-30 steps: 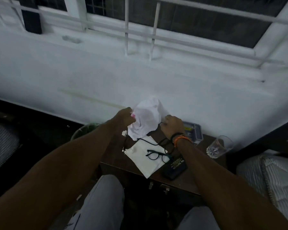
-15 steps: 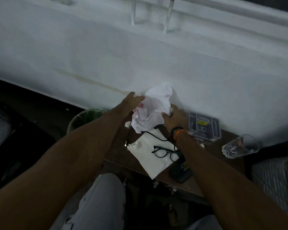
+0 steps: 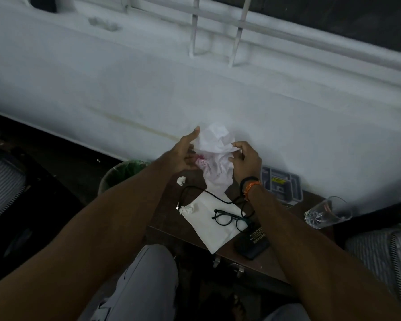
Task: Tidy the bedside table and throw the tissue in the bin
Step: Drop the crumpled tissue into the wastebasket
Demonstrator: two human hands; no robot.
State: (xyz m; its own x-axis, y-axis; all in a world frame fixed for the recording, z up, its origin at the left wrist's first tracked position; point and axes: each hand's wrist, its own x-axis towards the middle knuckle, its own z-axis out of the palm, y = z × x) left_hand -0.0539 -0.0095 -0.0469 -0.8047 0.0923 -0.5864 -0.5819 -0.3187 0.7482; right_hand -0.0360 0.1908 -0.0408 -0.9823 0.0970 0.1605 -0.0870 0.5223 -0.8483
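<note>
I hold the big crumpled tissue in the air, a little above the middle of the frame, over the back edge of the tabletop. My right hand pinches its right edge with curled fingers, and my left hand lies against its left side with the thumb up and the fingers quite straight; if these fingers really grip, I cannot tell, because the tissue and the palm hide them. The tissue has a pink mark in its lower part, but what it is I cannot make out in this dim light. I think the step now is to press the tissue together into a ball, so it can go in the bin, which stands on the floor just left of the tabletop, below my left forearm; only part of its rim and a green lining show. The next move, as I judge, needs me to close both hands and carry the ball to the left and down. Two small tissue balls are not yet picked up, near a flat white sheet with glasses on it. A black cable, a dark case, a grey tray and a glass at the right also wait there.
</note>
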